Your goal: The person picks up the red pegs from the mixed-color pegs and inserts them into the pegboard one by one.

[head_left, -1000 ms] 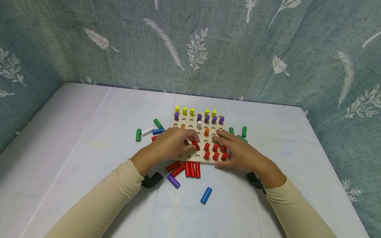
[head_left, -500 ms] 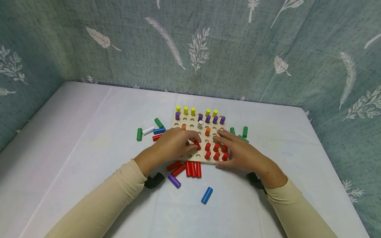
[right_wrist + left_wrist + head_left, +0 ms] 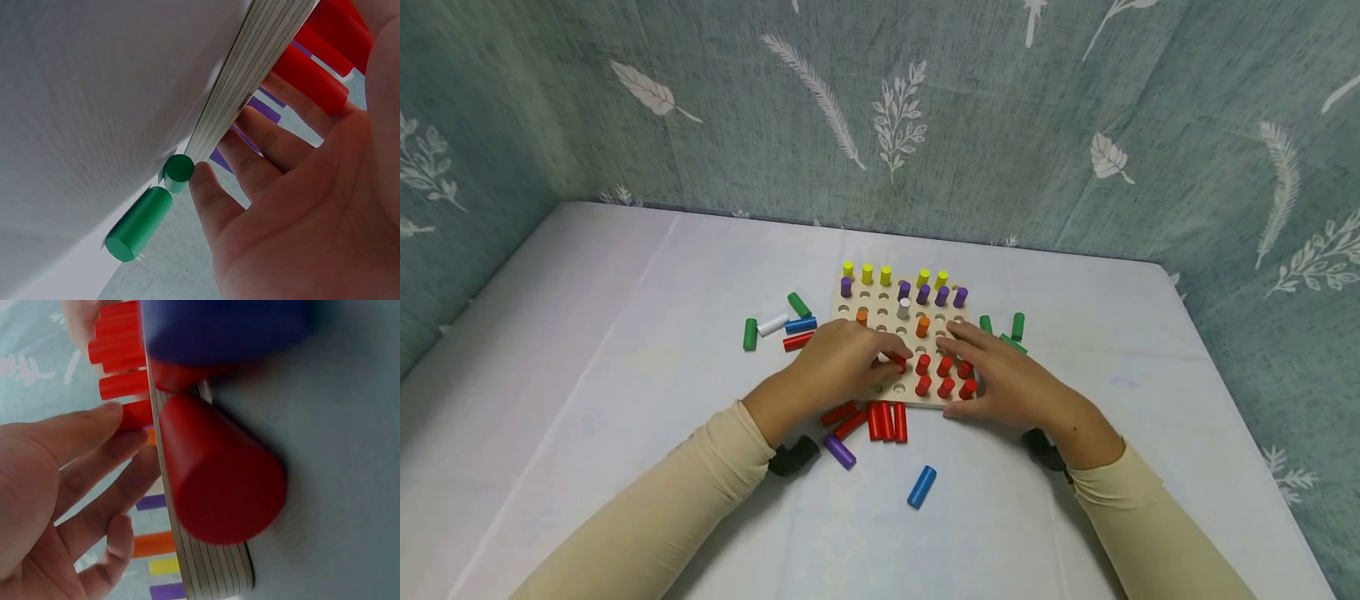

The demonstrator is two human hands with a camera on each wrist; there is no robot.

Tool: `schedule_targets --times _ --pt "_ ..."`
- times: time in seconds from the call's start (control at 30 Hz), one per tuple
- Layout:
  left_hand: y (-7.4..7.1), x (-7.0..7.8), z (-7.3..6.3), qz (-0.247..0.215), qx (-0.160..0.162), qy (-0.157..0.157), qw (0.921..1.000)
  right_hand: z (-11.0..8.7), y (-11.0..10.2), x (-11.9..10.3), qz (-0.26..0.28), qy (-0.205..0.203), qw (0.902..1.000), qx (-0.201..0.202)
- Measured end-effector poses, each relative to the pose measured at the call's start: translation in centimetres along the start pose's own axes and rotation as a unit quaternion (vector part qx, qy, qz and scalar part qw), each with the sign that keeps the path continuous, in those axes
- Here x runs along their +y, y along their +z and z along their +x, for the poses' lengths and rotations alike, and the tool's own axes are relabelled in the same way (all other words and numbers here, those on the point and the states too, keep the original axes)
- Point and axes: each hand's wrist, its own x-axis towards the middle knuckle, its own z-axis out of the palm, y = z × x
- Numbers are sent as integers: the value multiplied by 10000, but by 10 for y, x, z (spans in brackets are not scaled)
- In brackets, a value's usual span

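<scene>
A wooden pegboard (image 3: 913,400) lies at the middle of the table with coloured pegs upright in some holes. My left hand (image 3: 838,360) reaches over its left part and pinches a red peg (image 3: 137,415) between thumb and index finger, the peg's lower end at the board's surface. Beside it on the right stand two rows of red pegs (image 3: 923,386). Across the board's right edge lies my right hand (image 3: 1003,379), fingers relaxed and spread, thumb near the front corner. In the right wrist view, its fingertips touch the board's side (image 3: 240,90).
Loose red pegs (image 3: 887,422) and a purple peg (image 3: 839,452) lie before the board, a blue peg (image 3: 922,487) nearer. Left are green, white (image 3: 772,325), blue and red pegs; right, green pegs (image 3: 1018,326). A patterned curtain (image 3: 970,125) stands behind the table.
The red peg in my left hand goes from tilted to more upright, and the hand shifts slightly right. My right hand stays at the board's right edge.
</scene>
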Motion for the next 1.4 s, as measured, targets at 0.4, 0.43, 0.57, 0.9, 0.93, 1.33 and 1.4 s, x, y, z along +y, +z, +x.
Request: schedule_targets --times 0.4,0.43,0.57,0.9,0.93,1.33,1.4 --pt "-7 -3 -1 -230 -373 78 9990 0 1 0 13 -38 10000 31" --pt "-9 -4 -1 -249 -367 76 9990 0 0 0 -3 -42 10000 45" --pt "-18 -11 -2 -301 -302 -100 9990 1 0 -1 40 -1 10000 -1" --pt "-46 -40 -8 -749 35 -245 9969 1 2 0 -38 2 10000 55" --pt "-48 -43 -8 -772 50 -245 9967 0 2 0 -32 5 10000 53" --pt "-56 -74 -11 -954 -321 -1020 9897 -1 2 0 -16 -3 10000 66" --pt "-57 -80 -11 -955 -394 -1125 9883 -1 1 0 -10 -11 10000 74"
